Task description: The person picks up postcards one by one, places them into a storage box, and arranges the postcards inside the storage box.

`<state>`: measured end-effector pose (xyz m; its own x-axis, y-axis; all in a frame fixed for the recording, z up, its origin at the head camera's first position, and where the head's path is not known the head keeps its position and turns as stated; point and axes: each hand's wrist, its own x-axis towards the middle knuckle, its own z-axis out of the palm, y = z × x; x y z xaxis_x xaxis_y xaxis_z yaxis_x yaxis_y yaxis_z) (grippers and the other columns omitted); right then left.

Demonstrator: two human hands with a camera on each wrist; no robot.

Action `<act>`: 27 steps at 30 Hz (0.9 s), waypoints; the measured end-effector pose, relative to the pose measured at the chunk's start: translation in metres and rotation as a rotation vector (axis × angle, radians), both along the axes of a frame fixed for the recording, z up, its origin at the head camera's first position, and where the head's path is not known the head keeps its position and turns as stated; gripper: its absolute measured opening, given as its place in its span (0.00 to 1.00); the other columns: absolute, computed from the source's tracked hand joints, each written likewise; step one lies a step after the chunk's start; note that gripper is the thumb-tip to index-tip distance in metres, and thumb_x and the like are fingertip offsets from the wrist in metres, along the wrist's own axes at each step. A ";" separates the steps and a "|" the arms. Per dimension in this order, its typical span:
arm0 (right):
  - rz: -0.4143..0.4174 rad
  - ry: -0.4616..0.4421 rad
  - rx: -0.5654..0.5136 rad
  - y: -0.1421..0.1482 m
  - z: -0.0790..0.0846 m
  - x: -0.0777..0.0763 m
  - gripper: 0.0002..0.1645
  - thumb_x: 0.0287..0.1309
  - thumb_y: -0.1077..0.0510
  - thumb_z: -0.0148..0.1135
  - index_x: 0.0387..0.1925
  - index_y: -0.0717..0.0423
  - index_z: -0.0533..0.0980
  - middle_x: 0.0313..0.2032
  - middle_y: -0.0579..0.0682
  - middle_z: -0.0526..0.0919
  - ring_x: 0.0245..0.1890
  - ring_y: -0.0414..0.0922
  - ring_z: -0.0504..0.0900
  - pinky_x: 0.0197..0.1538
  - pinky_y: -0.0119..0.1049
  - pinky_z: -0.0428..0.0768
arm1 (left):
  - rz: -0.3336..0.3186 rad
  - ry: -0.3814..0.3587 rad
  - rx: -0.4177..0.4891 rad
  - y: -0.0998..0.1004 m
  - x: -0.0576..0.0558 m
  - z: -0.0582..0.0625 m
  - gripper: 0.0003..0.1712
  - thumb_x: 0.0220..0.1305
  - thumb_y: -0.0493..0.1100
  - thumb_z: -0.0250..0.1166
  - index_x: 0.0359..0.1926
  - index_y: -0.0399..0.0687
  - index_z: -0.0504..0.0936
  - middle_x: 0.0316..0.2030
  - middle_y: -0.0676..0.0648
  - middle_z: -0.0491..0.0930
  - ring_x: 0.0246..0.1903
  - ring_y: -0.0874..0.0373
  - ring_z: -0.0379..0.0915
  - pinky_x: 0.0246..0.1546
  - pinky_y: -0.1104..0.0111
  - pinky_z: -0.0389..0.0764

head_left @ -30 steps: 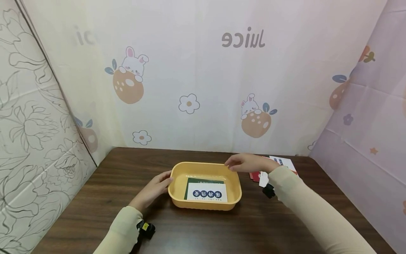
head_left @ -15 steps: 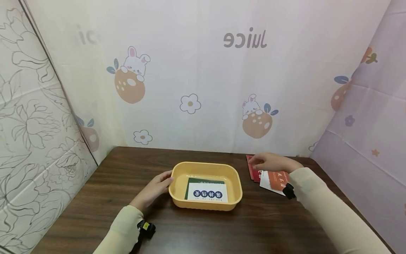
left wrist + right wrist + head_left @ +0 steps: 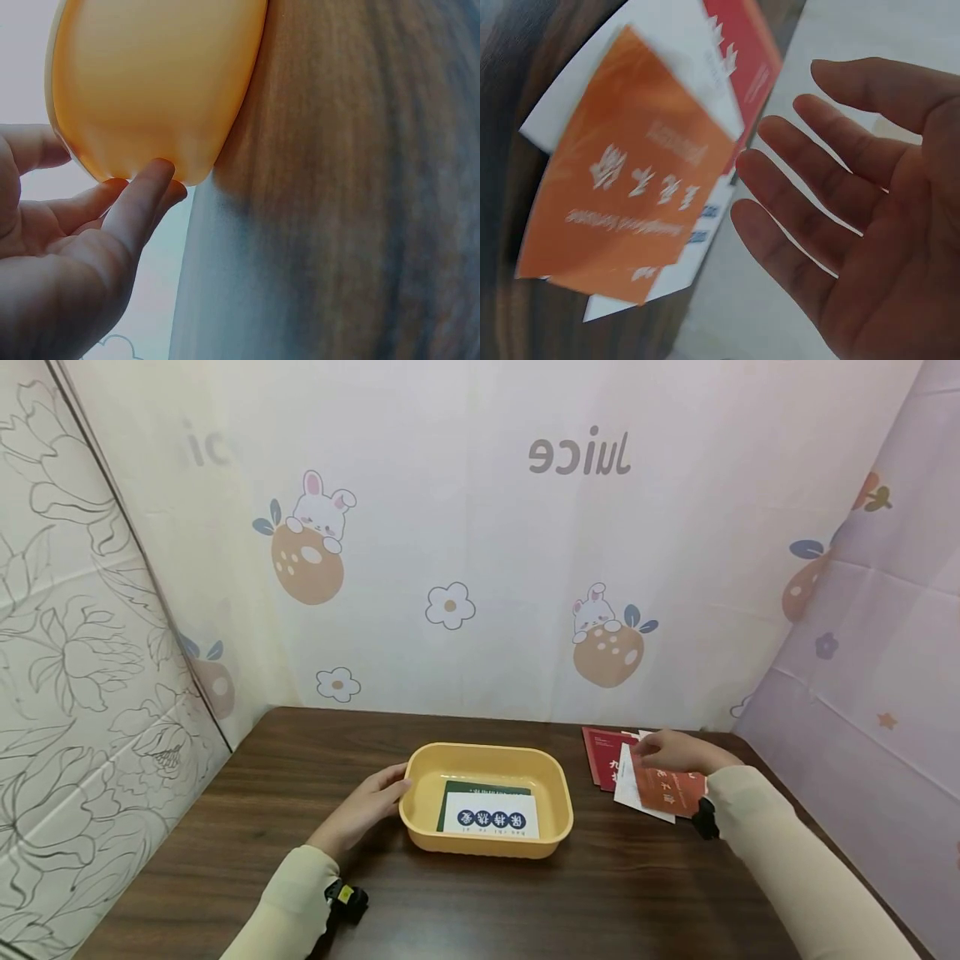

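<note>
A yellow plastic basin stands mid-table, holding a white card with blue circles and characters and a green card partly beneath it. My left hand rests at its left end. In the left wrist view, fairly straight fingers touch the outer wall and the thumb meets the rim. My right hand hovers over a loose pile at the right, fingers spread and holding nothing. On top lies an orange-and-white card; a red card and other white cards stick out around it.
The dark wooden table carries the basin and the pile. A printed curtain rises behind its back edge, with further curtains at both sides. The pile lies near the table's back right corner.
My right hand has moved from the basin's right rim rightward to above the card pile. The left hand stays on the basin, which has hardly moved.
</note>
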<state>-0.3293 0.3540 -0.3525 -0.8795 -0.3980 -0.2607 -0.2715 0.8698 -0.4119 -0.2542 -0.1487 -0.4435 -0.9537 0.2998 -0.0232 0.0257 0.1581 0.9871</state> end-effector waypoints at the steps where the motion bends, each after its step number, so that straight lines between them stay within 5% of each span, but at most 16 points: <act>1: -0.023 -0.009 -0.001 0.004 -0.002 -0.001 0.27 0.67 0.57 0.61 0.58 0.76 0.73 0.53 0.69 0.79 0.52 0.62 0.79 0.52 0.58 0.80 | 0.000 0.000 -0.001 0.000 0.000 0.000 0.29 0.79 0.44 0.51 0.73 0.36 0.61 0.69 0.33 0.64 0.64 0.42 0.68 0.61 0.54 0.75; 12: -0.323 -0.122 -0.102 0.039 -0.020 -0.008 0.29 0.65 0.56 0.61 0.56 0.79 0.72 0.51 0.72 0.77 0.50 0.64 0.77 0.49 0.58 0.81 | -0.002 0.003 0.014 -0.001 0.000 -0.001 0.28 0.79 0.43 0.51 0.73 0.35 0.61 0.69 0.33 0.64 0.64 0.42 0.68 0.60 0.55 0.75; 27: -0.491 -0.086 -0.127 0.066 -0.045 -0.005 0.41 0.61 0.45 0.67 0.50 0.84 0.70 0.40 0.66 0.79 0.43 0.60 0.77 0.48 0.58 0.81 | -0.017 0.001 0.023 -0.001 0.000 -0.001 0.28 0.80 0.43 0.51 0.73 0.35 0.61 0.69 0.33 0.64 0.64 0.42 0.68 0.60 0.55 0.75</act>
